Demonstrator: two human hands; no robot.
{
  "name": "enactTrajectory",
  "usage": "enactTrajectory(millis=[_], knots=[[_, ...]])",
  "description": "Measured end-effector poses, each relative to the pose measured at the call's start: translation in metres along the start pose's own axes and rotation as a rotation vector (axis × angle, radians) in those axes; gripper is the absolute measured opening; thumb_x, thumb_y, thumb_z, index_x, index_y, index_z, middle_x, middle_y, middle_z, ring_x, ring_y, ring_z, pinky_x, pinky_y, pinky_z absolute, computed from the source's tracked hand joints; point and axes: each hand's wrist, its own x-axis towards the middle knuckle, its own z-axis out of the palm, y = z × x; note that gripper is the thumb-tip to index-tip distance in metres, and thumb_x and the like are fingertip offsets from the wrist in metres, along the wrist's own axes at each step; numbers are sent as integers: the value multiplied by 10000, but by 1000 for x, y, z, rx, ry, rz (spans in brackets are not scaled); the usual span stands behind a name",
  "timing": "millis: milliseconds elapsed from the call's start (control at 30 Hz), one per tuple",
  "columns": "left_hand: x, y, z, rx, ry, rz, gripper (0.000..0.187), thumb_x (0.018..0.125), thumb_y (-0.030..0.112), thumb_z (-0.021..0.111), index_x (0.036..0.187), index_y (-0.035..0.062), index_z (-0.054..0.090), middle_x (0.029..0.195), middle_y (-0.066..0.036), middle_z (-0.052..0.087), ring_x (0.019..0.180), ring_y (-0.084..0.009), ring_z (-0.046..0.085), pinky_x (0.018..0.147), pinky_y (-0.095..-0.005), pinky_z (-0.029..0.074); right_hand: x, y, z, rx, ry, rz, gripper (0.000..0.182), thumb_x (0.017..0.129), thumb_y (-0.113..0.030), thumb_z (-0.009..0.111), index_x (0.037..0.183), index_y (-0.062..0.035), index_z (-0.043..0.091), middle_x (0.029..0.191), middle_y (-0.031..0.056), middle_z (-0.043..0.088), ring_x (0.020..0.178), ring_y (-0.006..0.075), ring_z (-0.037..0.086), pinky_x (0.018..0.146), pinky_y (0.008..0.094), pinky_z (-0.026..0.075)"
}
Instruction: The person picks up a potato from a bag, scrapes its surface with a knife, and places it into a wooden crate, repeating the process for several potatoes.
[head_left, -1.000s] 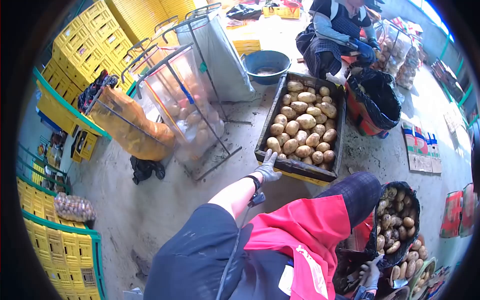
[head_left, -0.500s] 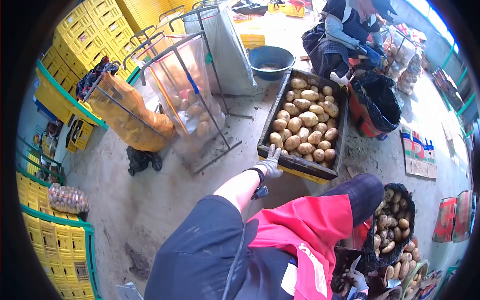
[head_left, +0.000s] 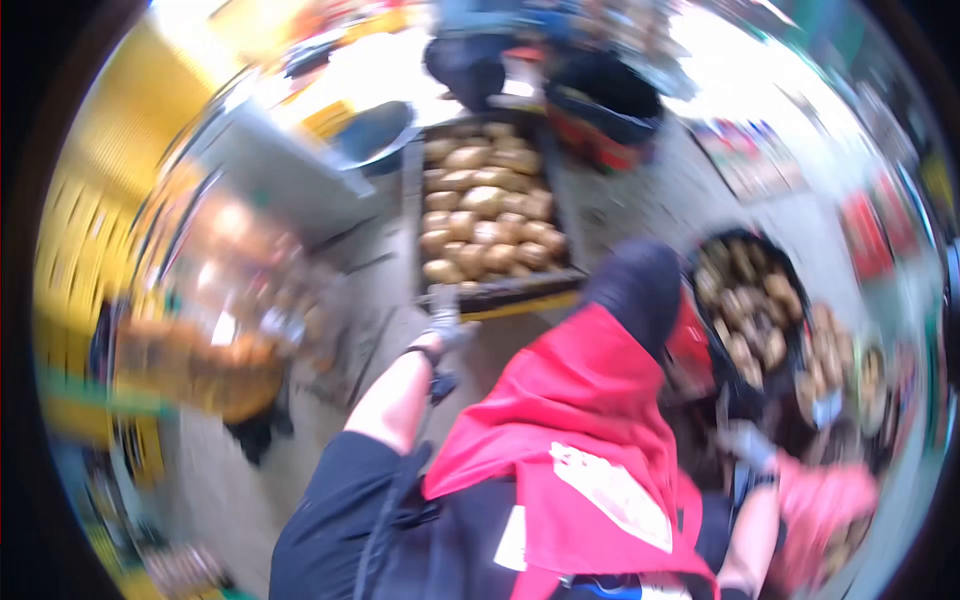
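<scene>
My left hand [head_left: 447,320], in a light glove, grips the near left corner of a dark-rimmed crate [head_left: 511,296]. Potatoes [head_left: 484,203] fill that crate to the rim. Low on the right is my right hand [head_left: 748,443], also gloved, just below a black-lined bag [head_left: 707,335] holding more potatoes [head_left: 745,300]. Motion blur smears its fingers, so I cannot make out whether it holds anything. My red apron [head_left: 560,400] spreads over my lap between both arms.
Beyond the crate are a round basin [head_left: 375,135], a seated person [head_left: 465,65] and another black-lined bag [head_left: 605,95]. Filled sacks on metal frames [head_left: 225,300] stand left, near stacked yellow crates [head_left: 85,240]. Loose potatoes [head_left: 826,350] and flat printed bags [head_left: 745,160] lie right.
The view has swung right, so the crate appears farther left and is blurred. My left hand stays at its corner. My right forearm and a pink cloth have come into sight.
</scene>
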Motion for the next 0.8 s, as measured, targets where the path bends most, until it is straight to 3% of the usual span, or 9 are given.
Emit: enactTrajectory(millis=[133,200,367,467,500,533,600,633,800], knots=[[59,-55,16,-278,51,17,563,890,158,786,1382,-7,567,1251,-152,677,1074,-272,672,959,-392,548,-22,6,-17,395,346,204,394,980,-409,681,802,-60,721,682,40,667,560,132,582,531,309,441],[111,-95,24,-506,95,170,265,978,123,713,1224,76,625,1050,-34,690,937,-185,660,833,-348,560,-38,-15,-29,747,528,315,294,987,-331,713,1013,-40,681,795,54,705,637,147,632,569,309,477],[139,66,-64,-794,-204,-111,243,1039,296,647,1149,81,668,947,-11,651,775,-115,587,633,-294,488,-53,2,-36,1034,777,258,363,990,-356,737,1174,-50,670,890,91,706,686,179,678,609,298,546],[111,148,-71,-178,-72,164,334,1073,339,546,1251,71,638,1030,-104,644,944,-245,636,818,-418,535,-61,-3,-35,1094,854,299,328,986,-313,739,1198,-72,676,853,67,682,628,143,618,556,271,504],[97,161,-75,304,223,715,371,1071,348,508,1251,52,638,1097,-172,651,1060,-342,641,900,-482,523,-53,10,-37,1150,824,284,314,982,-293,741,1208,-85,677,839,52,667,624,119,594,542,257,482],[90,180,-79,841,-227,552,475,1016,427,570,1274,31,621,1225,-221,656,1179,-387,629,986,-490,507,-50,27,-38,1158,760,275,318,980,-277,741,1230,-91,676,824,34,653,623,107,584,539,244,470],[88,93,-10,234,101,167,781,838,541,729,1426,62,542,1439,-244,570,1320,-410,571,1103,-490,470,-43,15,-34,1096,821,314,360,986,-284,731,1281,-90,664,815,6,636,607,95,574,537,232,463],[75,108,-36,335,-441,-111,855,828,547,726,1518,125,450,1497,-196,510,1397,-395,483,1176,-504,387,-40,21,-35,1036,784,327,394,994,-318,718,1308,-90,651,821,3,637,619,84,580,536,228,465],[11,116,-19,389,-41,-51,964,792,521,767,1581,161,348,1568,-166,411,1473,-400,367,1227,-551,285,-22,24,-34,874,642,260,462,1047,-429,601,1363,-93,628,859,-16,639,644,69,584,549,221,462]])
